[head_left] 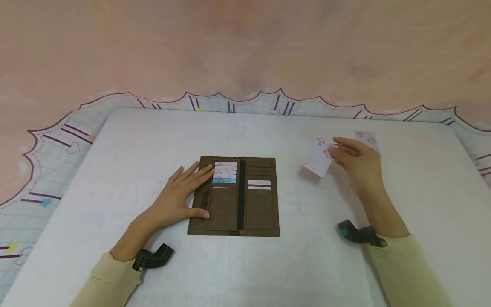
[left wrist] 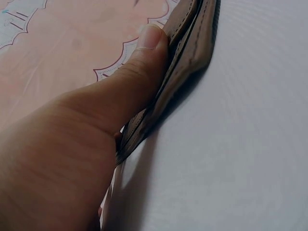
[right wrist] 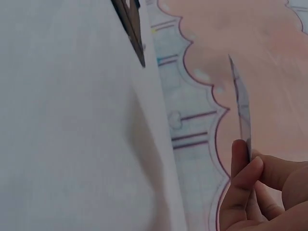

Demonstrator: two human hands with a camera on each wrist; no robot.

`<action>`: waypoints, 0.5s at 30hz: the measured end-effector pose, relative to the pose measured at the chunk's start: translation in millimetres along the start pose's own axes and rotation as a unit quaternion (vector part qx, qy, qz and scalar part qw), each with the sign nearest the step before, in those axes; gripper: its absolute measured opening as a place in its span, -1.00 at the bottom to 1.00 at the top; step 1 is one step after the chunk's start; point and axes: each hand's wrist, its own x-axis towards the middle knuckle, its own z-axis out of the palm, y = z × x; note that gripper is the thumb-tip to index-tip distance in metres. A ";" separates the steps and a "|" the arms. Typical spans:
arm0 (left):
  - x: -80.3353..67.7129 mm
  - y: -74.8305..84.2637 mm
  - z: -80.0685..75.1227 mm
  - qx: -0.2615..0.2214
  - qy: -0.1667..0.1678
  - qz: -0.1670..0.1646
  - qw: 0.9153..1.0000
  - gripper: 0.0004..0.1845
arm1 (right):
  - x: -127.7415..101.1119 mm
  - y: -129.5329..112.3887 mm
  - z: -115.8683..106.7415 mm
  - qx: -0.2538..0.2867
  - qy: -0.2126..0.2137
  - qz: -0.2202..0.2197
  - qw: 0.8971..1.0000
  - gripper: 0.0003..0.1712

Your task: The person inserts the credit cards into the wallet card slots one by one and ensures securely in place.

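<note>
An open brown wallet (head_left: 223,209) lies flat on the white table, with several cards (head_left: 225,169) in its left slots and two pale cards (head_left: 259,182) in its right slots. My left hand (head_left: 180,196) rests with spread fingers on the wallet's left side; in the left wrist view its thumb (left wrist: 144,62) lies along the wallet's stitched edge (left wrist: 192,53). To the right, my right hand (head_left: 358,166) pinches a white card with pinkish marks (head_left: 316,161) between thumb and fingers, raised over the table. The right wrist view shows this card (right wrist: 243,108) nearly edge-on.
Another pink-marked card (head_left: 367,138) lies on the table just behind my right hand, partly covered by it. The white table (head_left: 153,132) sits on a patterned cloth with a scalloped border (head_left: 253,101). A black wrist camera (head_left: 153,256) is on each sleeve.
</note>
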 end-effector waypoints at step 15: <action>-0.2 -1.2 0.6 -0.001 -0.003 -0.005 1.000 0.14 | 11.4 -6.4 70.8 0.044 -0.052 -0.049 0.996 -0.62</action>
